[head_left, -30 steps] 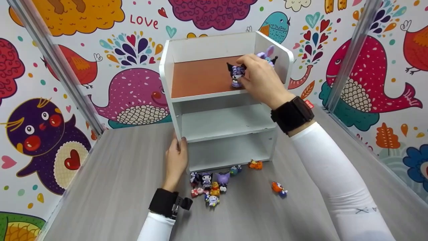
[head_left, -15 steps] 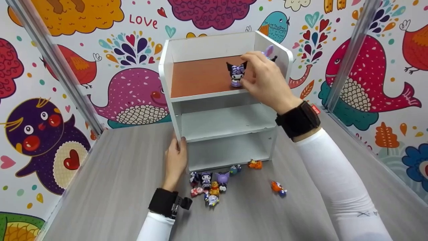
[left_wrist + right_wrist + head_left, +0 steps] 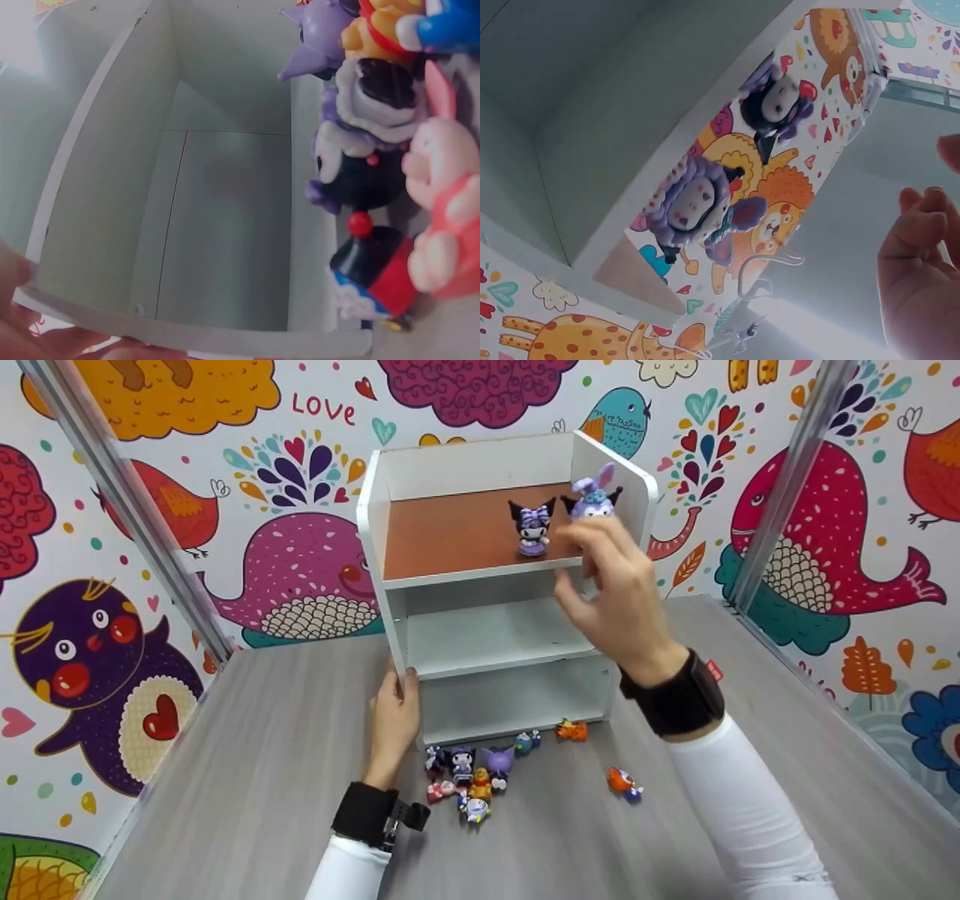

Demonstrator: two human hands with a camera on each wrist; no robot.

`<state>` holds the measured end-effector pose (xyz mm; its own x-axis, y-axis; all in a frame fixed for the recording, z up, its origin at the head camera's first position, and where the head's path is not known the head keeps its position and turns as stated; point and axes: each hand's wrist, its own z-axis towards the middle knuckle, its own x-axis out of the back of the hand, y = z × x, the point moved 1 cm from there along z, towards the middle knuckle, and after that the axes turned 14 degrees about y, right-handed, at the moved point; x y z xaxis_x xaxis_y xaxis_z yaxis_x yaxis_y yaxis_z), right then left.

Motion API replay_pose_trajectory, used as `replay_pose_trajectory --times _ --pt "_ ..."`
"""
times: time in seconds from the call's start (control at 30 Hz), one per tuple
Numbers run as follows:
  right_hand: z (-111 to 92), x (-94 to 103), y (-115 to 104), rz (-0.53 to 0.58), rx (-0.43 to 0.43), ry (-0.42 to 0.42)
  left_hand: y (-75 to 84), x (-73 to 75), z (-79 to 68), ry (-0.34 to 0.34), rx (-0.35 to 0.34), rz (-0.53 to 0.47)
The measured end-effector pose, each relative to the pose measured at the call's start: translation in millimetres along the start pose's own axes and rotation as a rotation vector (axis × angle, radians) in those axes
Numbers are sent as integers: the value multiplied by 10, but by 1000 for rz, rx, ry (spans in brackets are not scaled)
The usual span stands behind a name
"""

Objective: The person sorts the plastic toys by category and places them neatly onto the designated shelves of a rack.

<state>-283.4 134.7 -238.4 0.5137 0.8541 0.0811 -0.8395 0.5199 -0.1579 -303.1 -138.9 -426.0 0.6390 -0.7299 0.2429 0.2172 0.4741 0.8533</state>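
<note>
A small white shelf unit (image 3: 510,658) stands upright, its brown top board (image 3: 457,529) carrying two figurines. One is a black-eared figurine (image 3: 533,534) with a purple bow. To its right stands a purple rabbit-eared figurine (image 3: 594,498), its lower part hidden by my right hand (image 3: 622,600). That hand holds nothing; thumb and fingers are apart in front of the top board. My left hand (image 3: 395,712) grips the unit's left side panel, thumb at the front edge. In the right wrist view, the rabbit-eared figurine (image 3: 694,202) shows from below.
Several small figurines cluster before the lower shelf, among them a yellow bear (image 3: 481,784) and a pink pig (image 3: 442,210). An orange tiger figurine (image 3: 571,730) lies near the base. An orange-and-blue figurine (image 3: 624,784) lies apart at right. Patterned walls surround the table (image 3: 262,780).
My right hand has let go of the black-eared figurine, which stays standing on the top board, and has drawn back down and right. My left hand keeps its place.
</note>
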Motion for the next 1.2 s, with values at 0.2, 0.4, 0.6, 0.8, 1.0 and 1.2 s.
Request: replay_pose_trajectory --times 0.2,0.4,0.6,0.8,1.0,1.2 --pt "-380 -33 -70 82 35 -5 -8 9 6 14 0 20" --pt "-852 -110 9 115 59 -167 2 22 0 6 8 26" --pt "-1263 -212 154 160 70 -392 -42 6 -46 5 13 10" --pt "-1517 -303 220 154 19 -726 -95 4 -82 8 31 23" --pt "-1678 -429 202 76 -63 -1056 -67 21 -72 25 4 19" --pt "-1818 -537 258 41 -34 -1174 -16 -19 -21 9 -16 7"
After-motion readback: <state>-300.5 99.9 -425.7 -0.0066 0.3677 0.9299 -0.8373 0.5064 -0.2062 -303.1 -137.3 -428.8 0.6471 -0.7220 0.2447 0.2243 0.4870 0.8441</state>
